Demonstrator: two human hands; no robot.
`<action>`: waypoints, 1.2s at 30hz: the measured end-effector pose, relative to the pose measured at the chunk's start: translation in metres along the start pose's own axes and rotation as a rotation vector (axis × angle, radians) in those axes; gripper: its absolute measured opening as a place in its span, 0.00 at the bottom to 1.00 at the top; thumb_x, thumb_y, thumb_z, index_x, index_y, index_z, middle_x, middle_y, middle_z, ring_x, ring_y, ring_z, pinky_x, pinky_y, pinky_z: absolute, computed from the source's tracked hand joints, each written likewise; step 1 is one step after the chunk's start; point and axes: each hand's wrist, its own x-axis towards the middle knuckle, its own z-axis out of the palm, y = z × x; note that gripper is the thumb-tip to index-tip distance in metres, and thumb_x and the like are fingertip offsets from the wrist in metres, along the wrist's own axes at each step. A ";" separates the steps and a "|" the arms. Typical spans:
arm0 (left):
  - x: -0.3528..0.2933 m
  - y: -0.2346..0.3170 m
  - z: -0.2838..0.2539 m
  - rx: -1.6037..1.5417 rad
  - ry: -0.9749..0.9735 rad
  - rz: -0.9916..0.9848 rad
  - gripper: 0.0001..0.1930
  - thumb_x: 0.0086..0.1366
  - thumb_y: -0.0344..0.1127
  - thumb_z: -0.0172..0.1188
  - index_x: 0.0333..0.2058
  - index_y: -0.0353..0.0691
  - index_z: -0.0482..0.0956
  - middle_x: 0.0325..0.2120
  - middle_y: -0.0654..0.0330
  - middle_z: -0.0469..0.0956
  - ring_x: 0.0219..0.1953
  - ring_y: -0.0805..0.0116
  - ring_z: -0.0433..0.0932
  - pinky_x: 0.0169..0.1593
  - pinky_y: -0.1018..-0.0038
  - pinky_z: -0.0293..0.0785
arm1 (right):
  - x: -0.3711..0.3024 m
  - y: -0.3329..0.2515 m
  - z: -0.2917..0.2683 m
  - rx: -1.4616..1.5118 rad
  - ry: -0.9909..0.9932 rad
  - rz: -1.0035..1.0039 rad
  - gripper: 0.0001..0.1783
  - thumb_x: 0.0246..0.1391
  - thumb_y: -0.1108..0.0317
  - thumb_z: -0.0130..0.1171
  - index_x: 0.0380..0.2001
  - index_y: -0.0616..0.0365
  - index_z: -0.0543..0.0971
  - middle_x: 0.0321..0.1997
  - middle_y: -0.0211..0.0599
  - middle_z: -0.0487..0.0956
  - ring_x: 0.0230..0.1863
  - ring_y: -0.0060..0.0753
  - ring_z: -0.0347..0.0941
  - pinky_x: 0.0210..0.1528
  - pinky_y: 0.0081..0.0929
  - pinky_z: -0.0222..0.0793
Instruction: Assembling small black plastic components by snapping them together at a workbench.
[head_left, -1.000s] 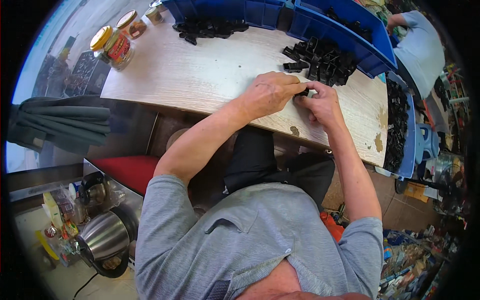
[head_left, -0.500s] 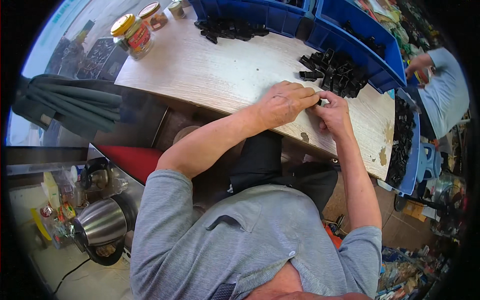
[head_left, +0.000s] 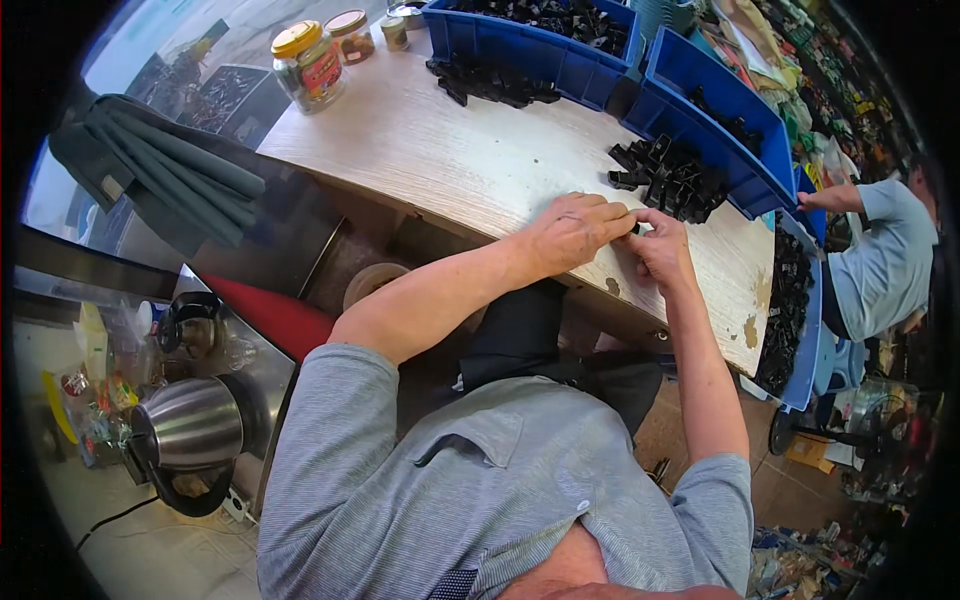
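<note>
Over the near edge of a pale wooden tabletop (head_left: 420,150), my two hands meet at the fingertips. Between them is a small black piece (head_left: 635,229), mostly covered by fingers. My left hand (head_left: 578,232) is closed, palm down, its fingertips pressed on that piece. From the other side, my right hand (head_left: 664,250) pinches it with thumb and forefinger. Just beyond the hands lies a loose pile of black plastic parts (head_left: 672,180). Farther off, a second pile of long black parts (head_left: 492,84) lies against a bin.
Two blue bins (head_left: 530,55) (head_left: 700,135) of black parts line the table's far side. Another blue bin (head_left: 803,350) stands off its right end. A yellow-lidded jar (head_left: 310,72) sits at the far left corner. A steel kettle (head_left: 195,425) is lower left; another person (head_left: 880,250) bends at right.
The whole view has shifted, so the table and bins appear slightly lower. My hands stay together on the small black piece. The other person at right shows more fully.
</note>
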 end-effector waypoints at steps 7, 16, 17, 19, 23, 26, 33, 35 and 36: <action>-0.007 0.009 -0.001 0.014 0.036 -0.014 0.19 0.58 0.23 0.55 0.50 0.39 0.78 0.42 0.56 0.81 0.46 0.55 0.81 0.49 0.62 0.77 | 0.001 0.007 0.000 0.041 -0.022 0.022 0.13 0.48 0.69 0.70 0.39 0.56 0.83 0.13 0.26 0.71 0.10 0.20 0.64 0.12 0.24 0.54; -0.012 0.014 -0.005 0.041 0.058 -0.014 0.22 0.59 0.23 0.56 0.54 0.40 0.79 0.45 0.56 0.82 0.47 0.56 0.81 0.50 0.63 0.76 | 0.002 0.006 0.000 -0.007 -0.063 0.005 0.14 0.48 0.68 0.71 0.39 0.56 0.83 0.13 0.27 0.70 0.11 0.22 0.65 0.12 0.26 0.58; -0.010 0.015 -0.005 0.062 0.062 -0.018 0.22 0.59 0.23 0.56 0.54 0.41 0.79 0.45 0.57 0.82 0.47 0.57 0.81 0.50 0.63 0.76 | 0.000 0.002 0.000 -0.004 -0.056 0.009 0.14 0.48 0.68 0.71 0.39 0.56 0.83 0.13 0.27 0.70 0.11 0.22 0.65 0.12 0.26 0.58; -0.009 0.016 -0.006 0.078 0.061 -0.018 0.22 0.59 0.22 0.55 0.54 0.41 0.79 0.45 0.57 0.82 0.47 0.57 0.81 0.50 0.63 0.76 | -0.004 -0.005 0.002 0.026 -0.040 0.015 0.15 0.47 0.68 0.72 0.40 0.57 0.83 0.12 0.27 0.70 0.10 0.22 0.65 0.12 0.26 0.59; -0.010 0.017 -0.004 0.061 0.070 -0.075 0.21 0.60 0.23 0.55 0.53 0.41 0.79 0.46 0.58 0.82 0.48 0.59 0.81 0.49 0.63 0.76 | -0.006 -0.004 0.001 -0.022 -0.030 -0.017 0.18 0.44 0.68 0.73 0.41 0.57 0.83 0.13 0.27 0.70 0.11 0.22 0.65 0.13 0.26 0.58; -0.010 0.015 -0.003 0.096 0.045 -0.050 0.21 0.60 0.24 0.56 0.53 0.43 0.79 0.47 0.60 0.81 0.47 0.58 0.81 0.49 0.64 0.77 | -0.001 -0.001 0.001 -0.009 -0.049 -0.007 0.18 0.44 0.68 0.73 0.41 0.58 0.83 0.13 0.27 0.71 0.11 0.22 0.66 0.13 0.26 0.59; -0.005 0.011 -0.001 0.181 -0.046 -0.046 0.20 0.61 0.26 0.57 0.53 0.43 0.79 0.46 0.61 0.82 0.49 0.59 0.80 0.51 0.64 0.76 | 0.000 0.001 0.002 0.014 -0.041 -0.016 0.15 0.49 0.69 0.70 0.42 0.54 0.82 0.13 0.21 0.67 0.10 0.17 0.61 0.12 0.23 0.51; -0.007 0.012 -0.001 0.183 0.006 -0.067 0.19 0.62 0.27 0.57 0.52 0.43 0.79 0.46 0.62 0.82 0.51 0.59 0.79 0.52 0.64 0.75 | 0.003 0.004 0.003 0.009 -0.051 -0.038 0.15 0.50 0.68 0.70 0.42 0.54 0.82 0.13 0.22 0.68 0.10 0.18 0.61 0.11 0.24 0.51; -0.007 0.011 0.000 0.194 0.009 -0.067 0.19 0.62 0.27 0.57 0.52 0.43 0.79 0.46 0.62 0.82 0.51 0.59 0.79 0.52 0.64 0.75 | 0.006 0.007 0.003 0.012 -0.055 -0.049 0.15 0.50 0.68 0.70 0.42 0.54 0.82 0.13 0.22 0.68 0.10 0.18 0.61 0.11 0.24 0.51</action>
